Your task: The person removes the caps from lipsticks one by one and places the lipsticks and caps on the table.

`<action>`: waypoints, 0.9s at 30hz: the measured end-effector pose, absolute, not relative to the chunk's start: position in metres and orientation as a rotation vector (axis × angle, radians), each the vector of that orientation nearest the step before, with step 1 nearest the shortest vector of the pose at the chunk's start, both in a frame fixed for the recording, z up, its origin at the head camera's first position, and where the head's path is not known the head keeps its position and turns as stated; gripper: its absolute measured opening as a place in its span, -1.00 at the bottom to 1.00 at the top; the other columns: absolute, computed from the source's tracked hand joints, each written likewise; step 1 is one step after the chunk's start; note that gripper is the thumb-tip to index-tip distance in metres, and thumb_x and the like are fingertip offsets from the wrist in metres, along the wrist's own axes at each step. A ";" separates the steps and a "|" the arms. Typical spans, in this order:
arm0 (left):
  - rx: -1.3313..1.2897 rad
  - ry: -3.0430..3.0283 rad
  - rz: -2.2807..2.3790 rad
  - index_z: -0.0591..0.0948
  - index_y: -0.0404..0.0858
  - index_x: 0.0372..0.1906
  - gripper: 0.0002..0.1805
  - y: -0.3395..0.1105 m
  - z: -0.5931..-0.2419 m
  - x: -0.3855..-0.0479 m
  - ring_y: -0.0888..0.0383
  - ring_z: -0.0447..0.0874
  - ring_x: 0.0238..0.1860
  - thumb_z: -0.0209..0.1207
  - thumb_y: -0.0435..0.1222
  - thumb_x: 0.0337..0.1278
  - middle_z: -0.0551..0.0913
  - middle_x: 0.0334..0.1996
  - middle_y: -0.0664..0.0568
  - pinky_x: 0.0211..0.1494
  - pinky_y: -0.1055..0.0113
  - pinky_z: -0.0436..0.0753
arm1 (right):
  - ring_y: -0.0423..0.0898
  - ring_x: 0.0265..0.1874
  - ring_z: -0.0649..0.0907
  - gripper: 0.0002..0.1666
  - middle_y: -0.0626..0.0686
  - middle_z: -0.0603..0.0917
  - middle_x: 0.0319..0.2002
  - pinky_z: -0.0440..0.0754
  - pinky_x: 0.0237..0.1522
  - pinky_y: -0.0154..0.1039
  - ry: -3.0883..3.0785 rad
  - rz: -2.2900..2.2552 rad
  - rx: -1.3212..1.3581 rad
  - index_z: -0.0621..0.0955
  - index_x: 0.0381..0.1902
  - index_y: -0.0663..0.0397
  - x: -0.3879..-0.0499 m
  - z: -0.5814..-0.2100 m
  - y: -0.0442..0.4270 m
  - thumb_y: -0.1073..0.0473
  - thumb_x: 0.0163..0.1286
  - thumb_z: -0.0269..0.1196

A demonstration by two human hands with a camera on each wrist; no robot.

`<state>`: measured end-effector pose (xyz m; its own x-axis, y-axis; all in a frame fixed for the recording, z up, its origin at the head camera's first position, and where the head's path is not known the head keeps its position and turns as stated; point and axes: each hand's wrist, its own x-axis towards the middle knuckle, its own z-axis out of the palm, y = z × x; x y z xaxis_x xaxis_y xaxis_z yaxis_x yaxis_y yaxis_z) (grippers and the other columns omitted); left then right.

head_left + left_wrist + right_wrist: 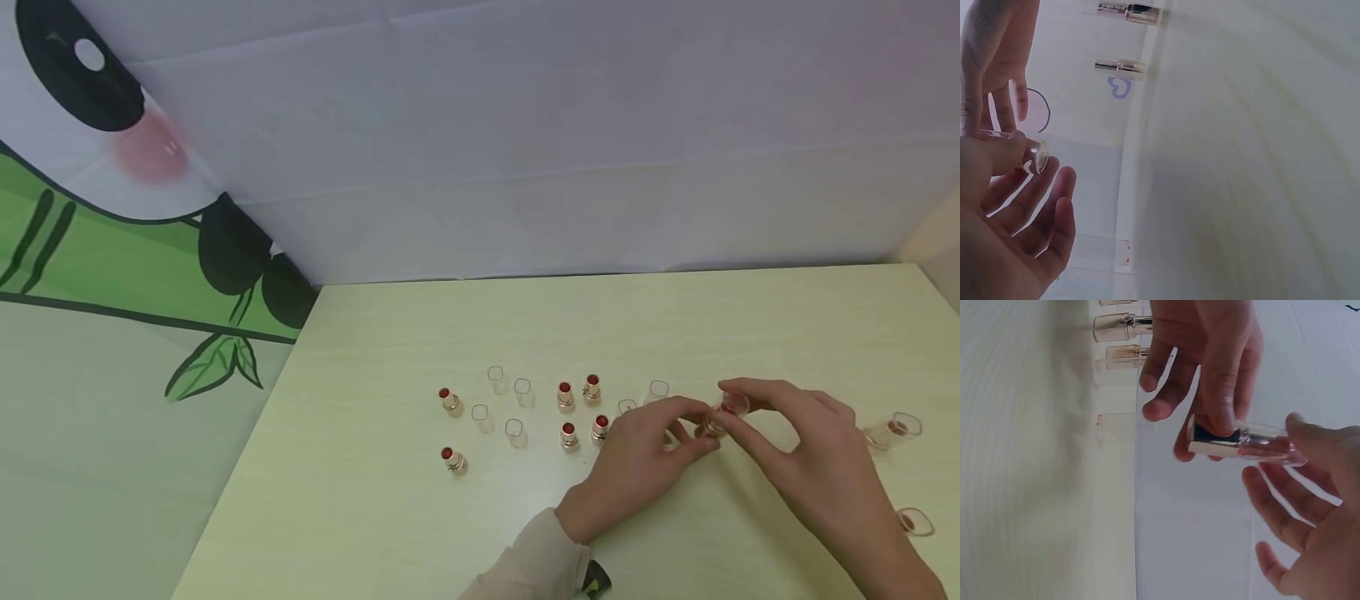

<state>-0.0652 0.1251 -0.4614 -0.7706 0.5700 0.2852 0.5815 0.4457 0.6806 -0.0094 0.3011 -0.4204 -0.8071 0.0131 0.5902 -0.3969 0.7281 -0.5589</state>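
Over the right part of the table, my left hand pinches the base of a lipstick between thumb and fingers. Facing it, my right hand grips the lipstick's clear cap at the other end. The cap sits around the red bullet, and base and cap lie in one line. In the right wrist view the lipstick is held nearly level; whether the cap is fully seated I cannot tell. The left wrist view shows the gold base end past my left fingertips.
Uncapped red lipsticks stand left of my hands, with several clear caps among them. Two more lipsticks stand at the far left. By my right hand are a capped lipstick and another clear-topped one. A white cloth hangs behind the table.
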 end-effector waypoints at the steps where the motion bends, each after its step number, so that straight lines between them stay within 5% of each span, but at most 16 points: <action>1: -1.062 -2.637 -1.276 0.66 0.05 0.15 -0.72 0.123 -0.460 -0.065 0.69 0.52 -0.29 0.29 -0.07 0.43 0.78 0.02 0.32 -0.15 0.81 0.42 | -0.69 -0.09 0.50 -0.30 -0.39 0.69 -0.25 0.17 0.24 -0.63 -2.340 0.957 0.309 0.76 0.02 -0.03 -0.010 -0.419 0.300 0.54 -0.12 0.59; 11: -1.100 -2.474 -1.317 0.67 -0.05 0.14 -0.70 0.096 -0.441 -0.057 0.55 0.57 -0.31 0.33 -0.14 0.39 0.79 -0.01 0.21 -0.12 0.74 0.52 | -0.44 -0.06 0.63 -0.28 -0.23 0.74 -0.15 0.43 0.18 -0.62 -2.227 1.147 0.491 0.71 0.14 0.12 -0.008 -0.413 0.287 0.56 -0.05 0.55; 15: -1.099 -2.427 -1.293 0.68 -0.09 0.13 -0.69 0.083 -0.432 -0.055 0.45 0.58 -0.35 0.36 -0.17 0.35 0.79 -0.03 0.16 -0.22 0.75 0.46 | -0.36 -0.09 0.65 -0.50 -0.13 0.76 -0.17 0.50 0.13 -0.57 -2.117 1.219 0.609 0.70 0.09 0.29 -0.012 -0.410 0.279 0.30 0.19 0.56; 19: -1.109 -2.354 -1.230 0.68 -0.11 0.11 -0.69 0.070 -0.424 -0.053 0.40 0.53 -0.39 0.38 -0.19 0.33 0.77 -0.10 0.15 -0.26 0.76 0.40 | -0.31 -0.12 0.65 -0.48 -0.09 0.76 -0.17 0.54 0.09 -0.53 -1.995 1.302 0.710 0.68 0.02 0.43 -0.015 -0.402 0.267 0.06 0.35 0.47; 27: -1.129 -2.194 -1.116 0.73 -0.13 0.02 -0.73 0.048 -0.411 -0.049 0.36 0.49 -0.41 0.44 -0.22 0.25 0.76 -0.21 0.18 -0.24 0.75 0.41 | -0.22 -0.15 0.63 -0.50 -0.01 0.79 -0.06 0.57 0.05 -0.50 -1.730 1.523 0.883 0.62 -0.03 0.62 -0.018 -0.391 0.243 0.20 0.35 0.45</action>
<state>-0.0491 0.0477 -0.4115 -0.5758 0.4714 0.6680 0.8175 0.3442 0.4617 -0.0182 0.2426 -0.3912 -0.5537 -0.0617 0.8304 -0.8316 0.0933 -0.5475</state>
